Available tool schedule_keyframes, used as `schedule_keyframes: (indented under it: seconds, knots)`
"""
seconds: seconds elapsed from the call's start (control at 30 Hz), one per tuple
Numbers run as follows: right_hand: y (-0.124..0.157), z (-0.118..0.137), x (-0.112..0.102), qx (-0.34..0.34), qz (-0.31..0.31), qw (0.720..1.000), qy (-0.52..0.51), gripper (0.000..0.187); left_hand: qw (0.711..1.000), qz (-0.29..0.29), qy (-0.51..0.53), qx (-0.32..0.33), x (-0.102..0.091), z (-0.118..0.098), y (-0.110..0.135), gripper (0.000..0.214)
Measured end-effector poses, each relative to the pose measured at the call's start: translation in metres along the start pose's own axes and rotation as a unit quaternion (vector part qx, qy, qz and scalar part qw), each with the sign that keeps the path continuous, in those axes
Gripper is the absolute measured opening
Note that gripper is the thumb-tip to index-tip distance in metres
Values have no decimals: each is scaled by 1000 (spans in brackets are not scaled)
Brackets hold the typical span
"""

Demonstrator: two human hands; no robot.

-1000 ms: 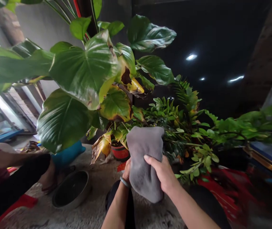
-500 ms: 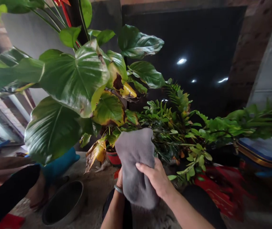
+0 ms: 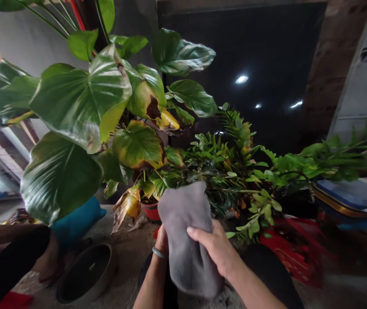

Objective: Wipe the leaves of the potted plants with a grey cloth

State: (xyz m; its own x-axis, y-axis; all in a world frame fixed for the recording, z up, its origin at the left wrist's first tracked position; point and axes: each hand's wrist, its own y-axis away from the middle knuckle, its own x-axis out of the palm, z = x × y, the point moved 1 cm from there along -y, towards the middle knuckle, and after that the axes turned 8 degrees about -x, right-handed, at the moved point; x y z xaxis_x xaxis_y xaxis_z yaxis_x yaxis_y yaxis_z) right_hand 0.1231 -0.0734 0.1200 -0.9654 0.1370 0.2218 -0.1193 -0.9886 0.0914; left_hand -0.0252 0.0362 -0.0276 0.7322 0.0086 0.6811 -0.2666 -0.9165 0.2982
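A soft grey fuzzy cloth hangs in front of me at the lower middle, longer than it is wide and looking padded. My right hand grips its right edge, thumb lying across the front and fingers behind. On the left edge is my left hand, with a pale bangle at the wrist; its fingers are mostly hidden behind the cloth. Just beyond stands a red pot under a large-leaved plant with yellowed, browned leaves.
A dark basin sits on the floor at lower left, near a seated person's leg and a blue object. Bushy plants spread behind the cloth. To the right are a red bag and a blue-lidded box.
The cloth and both hands have come slightly lower and closer to me. The view has shifted a little, so the plants appear further left.
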Motion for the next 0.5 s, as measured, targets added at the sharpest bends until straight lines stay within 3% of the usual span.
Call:
schedule_keyframes:
  seconds: [0.07, 0.17, 0.27, 0.33, 0.4, 0.5]
  knots:
    - [-21, 7, 2, -44, -18, 999, -12, 31, 1000, 0, 1, -10, 1, 0, 1, 22]
    - [-30, -12, 0, 0, -43, 999, -15, 27, 999, 4, 17, -31, 4, 0, -2, 25]
    - [-4, -44, -10, 72, -38, 996, 25, 23, 998, -2, 31, -49, 4, 0, -8, 30]
    - [19, -52, -23, 93, -52, 994, 32, 29, 998, 4, 32, -55, 1, 1, -11, 31]
    - [30, -42, -38, 99, -63, 993, 18, 36, 998, 18, 33, -46, -1, 1, -13, 31]
    - [17, -2, -59, 63, -80, 994, -32, 44, 999, 22, 31, -15, -2, 1, -12, 27]
